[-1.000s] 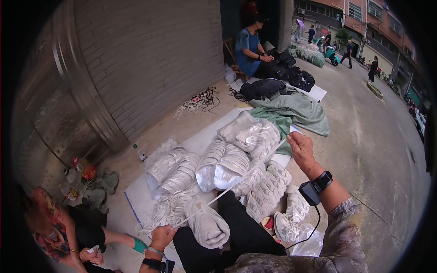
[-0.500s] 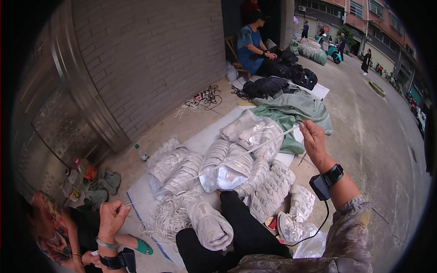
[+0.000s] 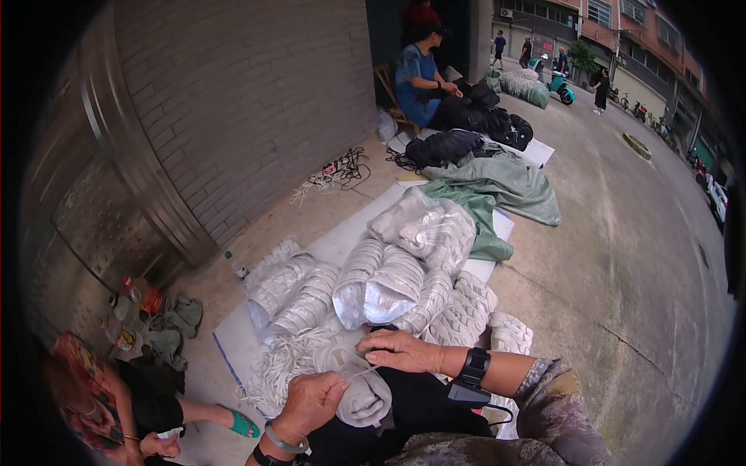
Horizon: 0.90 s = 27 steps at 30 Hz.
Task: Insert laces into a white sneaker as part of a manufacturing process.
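On my lap lies a white bundle (image 3: 364, 402), which looks like shoe uppers nested together. My left hand (image 3: 315, 400) is closed at the bundle's left side, pinching a thin white lace (image 3: 359, 374). Across the bundle's far edge reaches my right hand (image 3: 402, 353), its fingers pointing left and the lace running to them; the fingertips are partly hidden. A thin strand also trails up behind this hand. Just left of the bundle is a heap of loose white laces (image 3: 289, 363).
Clear bags of white woven uppers (image 3: 388, 283) cover the white sheet (image 3: 233, 330) ahead. Green sacking (image 3: 513, 186) and black bundles (image 3: 447, 147) lie beyond, beside a seated person in blue (image 3: 418, 81). Another person (image 3: 93, 396) sits close at left. A wall (image 3: 249, 101) runs along the left.
My hands were wide apart with the lace stretched taut between them. Both have come in over my lap, the left moving right, the right moving down and left.
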Available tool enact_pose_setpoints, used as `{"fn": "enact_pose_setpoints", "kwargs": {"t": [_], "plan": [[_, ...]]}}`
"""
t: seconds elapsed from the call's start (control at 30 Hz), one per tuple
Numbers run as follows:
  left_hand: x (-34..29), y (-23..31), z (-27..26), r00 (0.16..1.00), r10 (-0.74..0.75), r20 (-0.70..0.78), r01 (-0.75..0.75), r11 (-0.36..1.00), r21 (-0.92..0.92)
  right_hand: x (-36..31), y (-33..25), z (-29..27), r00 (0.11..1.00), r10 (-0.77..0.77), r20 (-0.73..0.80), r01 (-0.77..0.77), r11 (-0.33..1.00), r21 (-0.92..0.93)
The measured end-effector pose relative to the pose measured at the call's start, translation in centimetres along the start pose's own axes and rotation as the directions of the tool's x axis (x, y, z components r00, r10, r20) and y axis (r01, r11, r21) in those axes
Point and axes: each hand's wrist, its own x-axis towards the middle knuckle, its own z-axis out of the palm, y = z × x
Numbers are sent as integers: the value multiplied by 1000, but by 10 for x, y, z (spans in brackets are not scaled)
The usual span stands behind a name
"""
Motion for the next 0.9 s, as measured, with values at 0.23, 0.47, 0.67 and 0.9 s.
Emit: {"fn": "enact_pose_setpoints", "kwargs": {"t": [0.23,0.47,0.67,0.9], "plan": [[-21,-38,0,957,-166,236,206,967,-153,6,-47,26,1000,27,-14,-27,999,30],[-73,-139,6,847,-481,228,531,743,-407,-7,-22,-85,844,167,-510,-208,978,-25],[-97,-166,-7,774,-615,150,603,645,-469,-56,36,-207,371,71,-926,-583,794,-173],[-67,-111,13,861,-500,91,475,729,-493,-54,71,-100,831,452,-323,-522,435,-734]]}}
